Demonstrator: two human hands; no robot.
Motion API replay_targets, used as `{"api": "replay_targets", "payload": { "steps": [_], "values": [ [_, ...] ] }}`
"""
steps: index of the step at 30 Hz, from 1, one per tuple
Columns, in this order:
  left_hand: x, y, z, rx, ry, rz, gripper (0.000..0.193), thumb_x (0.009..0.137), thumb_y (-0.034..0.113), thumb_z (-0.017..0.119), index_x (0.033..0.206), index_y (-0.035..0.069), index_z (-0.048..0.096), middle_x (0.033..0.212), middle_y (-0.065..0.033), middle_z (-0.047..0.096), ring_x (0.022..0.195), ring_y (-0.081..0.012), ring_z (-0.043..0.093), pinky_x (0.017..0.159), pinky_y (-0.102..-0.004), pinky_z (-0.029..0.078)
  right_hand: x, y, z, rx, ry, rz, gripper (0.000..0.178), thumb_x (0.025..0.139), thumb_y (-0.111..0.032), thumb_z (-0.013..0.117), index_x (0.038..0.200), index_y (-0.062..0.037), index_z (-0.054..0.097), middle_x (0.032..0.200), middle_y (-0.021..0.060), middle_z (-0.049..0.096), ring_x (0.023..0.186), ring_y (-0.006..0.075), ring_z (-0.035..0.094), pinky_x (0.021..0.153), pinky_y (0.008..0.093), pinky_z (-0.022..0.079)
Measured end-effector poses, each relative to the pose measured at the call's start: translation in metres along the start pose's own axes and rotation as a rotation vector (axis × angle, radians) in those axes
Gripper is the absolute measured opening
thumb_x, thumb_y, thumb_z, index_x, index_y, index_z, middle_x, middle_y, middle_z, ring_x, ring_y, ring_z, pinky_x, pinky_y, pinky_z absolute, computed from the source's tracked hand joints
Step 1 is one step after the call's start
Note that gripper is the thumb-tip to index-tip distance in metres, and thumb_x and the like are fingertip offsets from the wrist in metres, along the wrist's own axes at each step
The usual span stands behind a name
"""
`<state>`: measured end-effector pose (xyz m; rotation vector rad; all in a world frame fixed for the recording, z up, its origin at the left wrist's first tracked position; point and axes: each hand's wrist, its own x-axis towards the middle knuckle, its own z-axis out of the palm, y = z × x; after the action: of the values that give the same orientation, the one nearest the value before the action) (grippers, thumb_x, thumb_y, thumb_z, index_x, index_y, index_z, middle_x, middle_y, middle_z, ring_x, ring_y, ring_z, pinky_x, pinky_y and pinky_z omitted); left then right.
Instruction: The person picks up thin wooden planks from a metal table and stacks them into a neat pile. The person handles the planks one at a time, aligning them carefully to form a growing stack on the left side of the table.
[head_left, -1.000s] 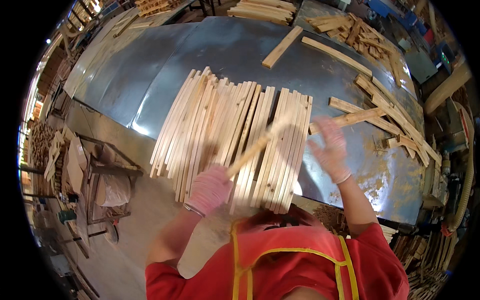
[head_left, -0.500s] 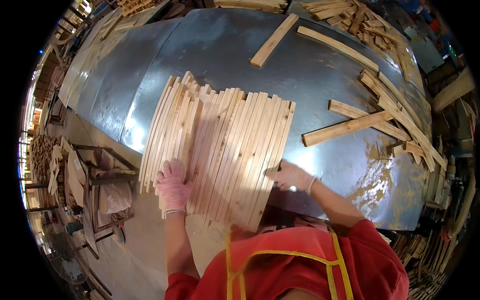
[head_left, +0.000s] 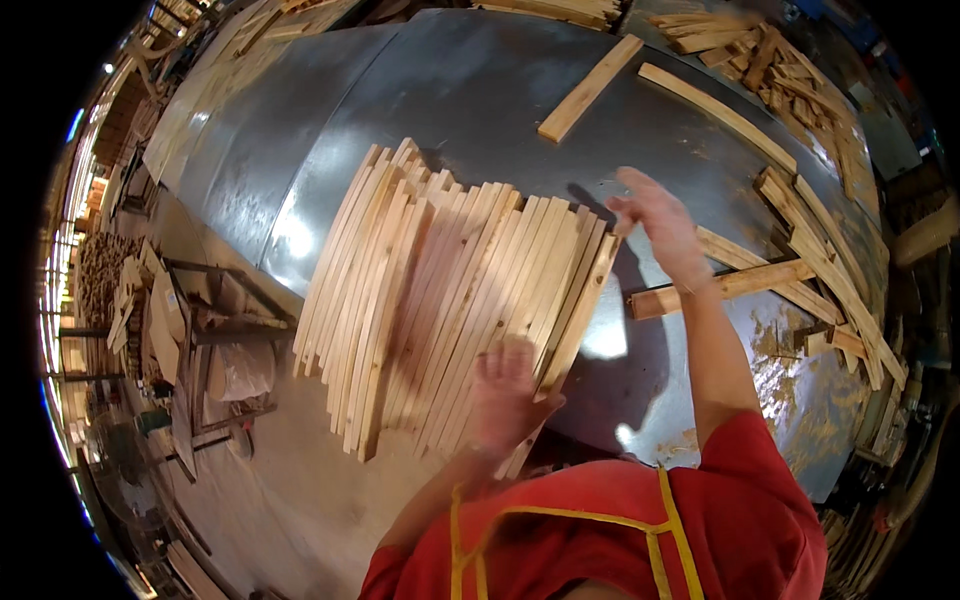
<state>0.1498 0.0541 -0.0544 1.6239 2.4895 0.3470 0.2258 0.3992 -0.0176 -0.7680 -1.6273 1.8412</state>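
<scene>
A row of pale wooden strips (head_left: 450, 290) lies side by side on the metal table, their ends uneven and the near ends jutting past its edge. Over the near right part of the row is my left hand (head_left: 507, 390), gloved, fingers stretched out and the thumb toward the outermost strip. That outermost strip (head_left: 583, 310) sits slightly turned from its neighbours. By its far end my right hand (head_left: 660, 225) is raised, somewhat blurred, its fingers apart. Whether its fingertips touch the strip's end I cannot tell.
Loose boards (head_left: 720, 115) lie on the metal table (head_left: 450, 100) at the far side, and crossed ones (head_left: 820, 260) at the right. A heap of offcuts (head_left: 790, 80) fills the far right corner. On the left stands a metal-framed cart (head_left: 230, 335).
My left hand has moved from the row's left part to its right part. My right hand has gone from the near right edge to the far end. The outermost strip has turned slightly.
</scene>
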Motion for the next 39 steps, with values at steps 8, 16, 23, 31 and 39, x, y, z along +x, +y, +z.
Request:
{"api": "replay_targets", "payload": {
  "steps": [8,16,23,31,39],
  "values": [
    [0.021,0.005,-0.064,-0.656,-0.116,-0.275,0.07,0.098,0.019,0.059,0.161,-0.003,0.038,0.136,-0.0327,0.064,0.113,-0.0498,0.068,0.101,-0.0521,0.056,-0.164,0.066,0.016,-0.182,-0.203,0.313,0.055,0.115,-0.054,0.048,0.138,-0.0045,0.056,0.067,0.0009,0.056,0.062,0.0156,0.053,0.059,0.0301,0.045],
    [-0.005,-0.143,-0.065,0.336,-0.098,-0.309,0.059,0.101,0.03,0.057,0.157,0.013,0.052,0.154,-0.0122,0.054,0.14,-0.0309,0.052,0.111,-0.0515,0.045,-0.208,0.146,0.122,-0.056,-0.33,0.677,0.1,0.095,-0.031,0.079,0.17,-0.011,0.015,0.137,0.0176,0.064,0.104,0.0272,0.068,0.076,0.0371,0.056],
    [-0.042,-0.182,-0.083,0.31,0.017,-0.33,0.073,0.093,0.046,0.069,0.157,0.014,0.053,0.156,-0.0105,0.05,0.146,-0.0334,0.042,0.119,-0.0573,0.034,-0.155,0.075,0.133,-0.161,-0.189,0.792,0.071,0.095,-0.038,0.081,0.146,-0.0029,0.045,0.11,0.0137,0.071,0.077,0.0211,0.073,0.056,0.0352,0.062],
    [-0.014,-0.291,-0.131,0.197,0.018,-0.262,0.084,0.084,0.053,0.078,0.154,0.014,0.054,0.149,-0.0119,0.052,0.147,-0.0366,0.042,0.118,-0.0581,0.034,-0.104,0.079,0.23,-0.232,-0.214,0.832,0.048,0.094,-0.04,0.083,0.109,0.0038,0.073,0.087,0.0073,0.071,0.068,0.0155,0.065,0.056,0.0316,0.057],
    [0.035,-0.454,-0.164,0.366,0.063,-0.29,0.068,0.085,0.036,0.078,0.146,0.011,0.061,0.149,-0.015,0.058,0.143,-0.0379,0.05,0.118,-0.0557,0.039,-0.014,0.075,0.39,-0.291,-0.292,0.515,0.053,0.1,-0.052,0.071,0.087,-0.0009,0.078,0.067,0.0043,0.061,0.061,0.0167,0.05,0.06,0.0357,0.046]
  ]
}}
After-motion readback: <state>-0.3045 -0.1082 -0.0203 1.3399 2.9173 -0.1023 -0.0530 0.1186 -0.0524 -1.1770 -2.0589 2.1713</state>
